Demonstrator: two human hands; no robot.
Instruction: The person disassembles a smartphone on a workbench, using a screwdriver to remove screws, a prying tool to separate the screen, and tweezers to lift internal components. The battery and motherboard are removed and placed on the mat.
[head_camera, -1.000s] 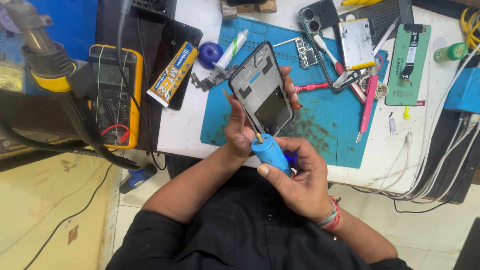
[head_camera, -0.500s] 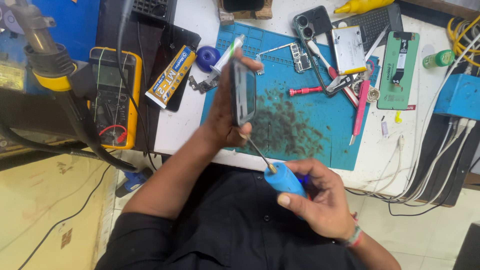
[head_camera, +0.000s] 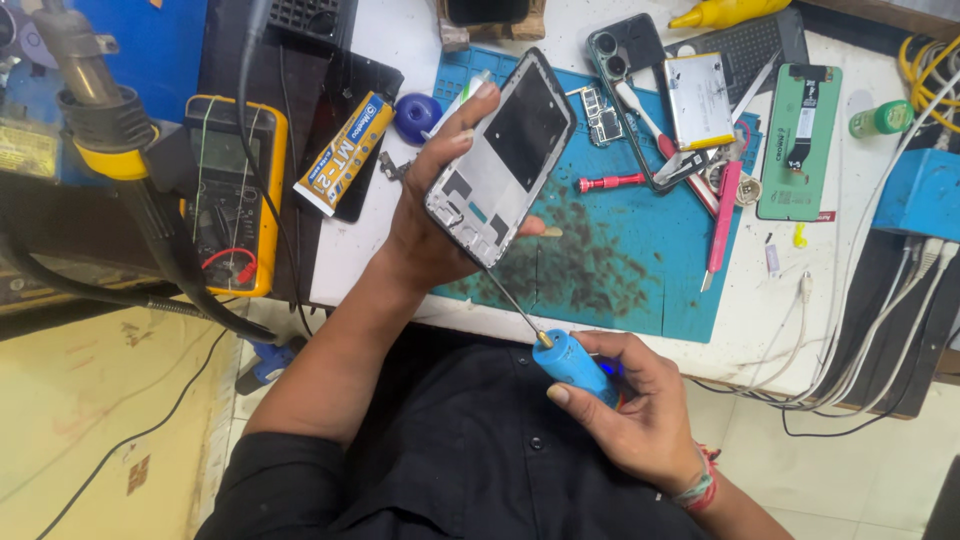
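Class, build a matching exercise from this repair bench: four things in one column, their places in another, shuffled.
1 phone frame
2 blue screwdriver
3 multimeter
4 pink tool

A lying on the blue mat
B in the left hand
C in the right hand
D left of the glue tube

Pairs: 1-B, 2-C, 3-D, 4-A
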